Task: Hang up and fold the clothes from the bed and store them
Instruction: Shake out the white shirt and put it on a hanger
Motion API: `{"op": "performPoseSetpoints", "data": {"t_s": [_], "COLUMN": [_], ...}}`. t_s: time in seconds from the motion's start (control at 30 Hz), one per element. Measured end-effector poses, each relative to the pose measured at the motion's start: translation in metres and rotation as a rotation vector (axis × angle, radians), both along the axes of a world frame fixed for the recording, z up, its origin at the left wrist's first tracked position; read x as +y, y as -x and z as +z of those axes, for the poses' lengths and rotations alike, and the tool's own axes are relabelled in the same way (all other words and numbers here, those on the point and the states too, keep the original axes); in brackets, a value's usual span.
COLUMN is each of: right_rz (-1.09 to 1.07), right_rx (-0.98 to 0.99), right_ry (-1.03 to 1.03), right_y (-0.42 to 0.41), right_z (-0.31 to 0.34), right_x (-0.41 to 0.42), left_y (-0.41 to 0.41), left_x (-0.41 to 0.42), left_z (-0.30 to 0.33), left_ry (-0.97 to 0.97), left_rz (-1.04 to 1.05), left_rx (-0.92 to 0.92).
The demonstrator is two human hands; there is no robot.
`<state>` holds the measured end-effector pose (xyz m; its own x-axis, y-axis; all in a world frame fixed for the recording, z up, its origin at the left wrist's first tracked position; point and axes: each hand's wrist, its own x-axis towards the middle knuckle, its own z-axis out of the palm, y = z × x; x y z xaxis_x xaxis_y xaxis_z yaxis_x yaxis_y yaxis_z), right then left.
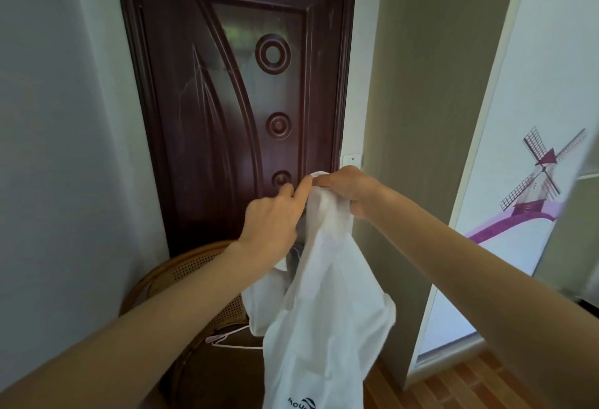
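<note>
A: What is in the room?

B: A dark brown door stands in front, between pale walls. It has three round rings cut into it, one above the other. A white light switch sits on the wall just beside the door. On the right is a white sliding door with one purple windmill picture. The floor is brown wood.

A: What are the hands doing?

B: Two hands hold one white shirt up in front of the door. The right hand has its fingers curled tight round the top of the shirt. The left hand reaches to the same spot. Its finger and thumb are close together, touching the top edge of the cloth. I cannot tell if they pinch it.

A: Where does the shirt go?

B: It hangs down from the hands, loose and crumpled.

A: Any words on it?

B: Dark letters at the bottom, "MOU", then they are cut off.

A: Anything else?

B: One woven cane chair stands under the arms, with one pale clothes hanger lying on it
</note>
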<state>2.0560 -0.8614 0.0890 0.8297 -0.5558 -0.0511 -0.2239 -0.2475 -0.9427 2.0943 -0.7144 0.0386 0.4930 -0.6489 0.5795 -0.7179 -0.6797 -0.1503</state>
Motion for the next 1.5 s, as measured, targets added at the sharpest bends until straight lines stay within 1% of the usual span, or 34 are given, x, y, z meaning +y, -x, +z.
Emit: {"op": "performPoseSetpoints", "data": {"t_s": [0.03, 0.07, 0.13, 0.2, 0.37, 0.43, 0.5, 0.57, 0.6, 0.73, 0.8, 0.83, 0.87, 0.97, 1.03, 1.1, 1.17, 1.23, 1.3, 1.4, 1.5], "right_rz": [-0.010, -0.017, -0.004, 0.058, 0.357, 0.461, 0.514, 0.509, 0.501, 0.428, 0.390, 0.373, 0.354, 0.317, 0.335, 0.356, 0.372, 0.385, 0.373, 0.349, 0.349], "right_rx": [-0.004, -0.006, -0.011, 0.005, 0.113, 0.168, 0.199, 0.198, 0.189, 0.155, 0.147, 0.139, 0.128, 0.095, 0.068, 0.040, 0.020, 0.003, 0.002, -0.009, -0.023], "right_ry": [0.008, 0.012, -0.001, -0.021, -0.119, -0.118, -0.112, -0.111, -0.124, -0.165, -0.180, -0.205, -0.236, -0.345, -0.384, -0.421, -0.448, -0.444, -0.433, -0.473, -0.517], "right_y": [0.002, 0.006, 0.013, 0.022, 0.048, 0.057, 0.063, 0.068, 0.069, 0.069, 0.067, 0.066, 0.064, 0.060, 0.058, 0.056, 0.055, 0.054, 0.052, 0.050, 0.047], "right_z": [0.000, 0.000, 0.001, 0.001, 0.001, 0.000, -0.002, -0.005, -0.007, -0.010, -0.010, -0.009, -0.007, -0.002, 0.000, 0.003, 0.005, 0.008, 0.010, 0.012, 0.012], "right_x": [-0.002, -0.005, -0.014, -0.025, -0.046, -0.054, -0.061, -0.065, -0.066, -0.062, -0.057, -0.054, -0.051, -0.044, -0.042, -0.039, -0.034, -0.032, -0.031, -0.033, -0.035], "left_y": [0.001, 0.000, -0.005, -0.015, -0.030, -0.034, -0.037, -0.042, -0.044, -0.046, -0.042, -0.040, -0.041, -0.046, -0.053, -0.057, -0.058, -0.059, -0.059, -0.062, -0.067], "left_x": [-0.001, -0.002, -0.002, 0.000, 0.002, 0.007, 0.017, 0.027, 0.032, 0.039, 0.038, 0.037, 0.036, 0.037, 0.040, 0.041, 0.041, 0.041, 0.039, 0.035, 0.032], "left_z": [0.003, 0.006, 0.015, 0.024, 0.038, 0.044, 0.050, 0.053, 0.052, 0.049, 0.048, 0.049, 0.049, 0.048, 0.044, 0.039, 0.034, 0.029, 0.024, 0.024, 0.025], "left_ry": [0.008, 0.037, 0.161, 0.275, 0.341, 0.372, 0.371, 0.361, 0.355, 0.242, 0.250, 0.261, 0.250, 0.201, 0.276, 0.338, 0.311, 0.261, 0.293, 0.391, 0.416], "left_rz": [-0.005, -0.012, -0.029, -0.059, -0.249, -0.331, -0.384, -0.408, -0.405, -0.331, -0.328, -0.327, -0.320, -0.331, -0.324, -0.331, -0.321, -0.305, -0.327, -0.347, -0.338], "left_rx": [-0.035, -0.015, 0.112, 0.246, 0.644, 0.836, 1.057, 1.264, 1.327, 1.425, 1.493, 1.490, 1.448, 1.285, 1.277, 1.313, 1.328, 1.307, 1.307, 1.256, 1.190]}}
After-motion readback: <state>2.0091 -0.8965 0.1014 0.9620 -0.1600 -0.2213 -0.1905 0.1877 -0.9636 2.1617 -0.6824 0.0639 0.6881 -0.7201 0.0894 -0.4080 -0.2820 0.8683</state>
